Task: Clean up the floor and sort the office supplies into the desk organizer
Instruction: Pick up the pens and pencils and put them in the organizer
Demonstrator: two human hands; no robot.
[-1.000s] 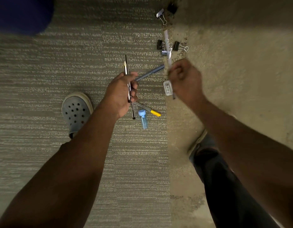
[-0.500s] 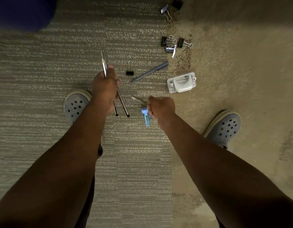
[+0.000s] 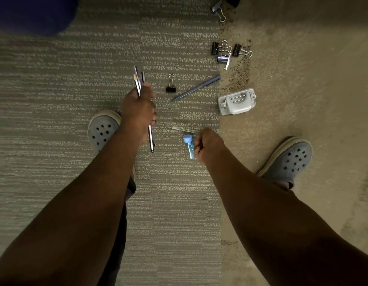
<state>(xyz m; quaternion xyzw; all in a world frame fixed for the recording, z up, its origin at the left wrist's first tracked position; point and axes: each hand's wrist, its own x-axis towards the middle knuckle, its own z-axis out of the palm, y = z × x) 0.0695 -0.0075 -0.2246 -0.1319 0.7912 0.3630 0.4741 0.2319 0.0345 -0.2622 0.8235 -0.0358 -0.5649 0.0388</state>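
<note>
Pens (image 3: 138, 79) in left hand (image 3: 138, 108), right hand (image 3: 207, 144) seemingly pinching pencil (image 3: 184, 129).

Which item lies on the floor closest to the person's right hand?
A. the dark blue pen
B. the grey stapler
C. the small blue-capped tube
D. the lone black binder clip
C: the small blue-capped tube lies on the carpet right beside the right hand, while the grey stapler, the lone black binder clip and the dark blue pen all lie farther up the floor.
</note>
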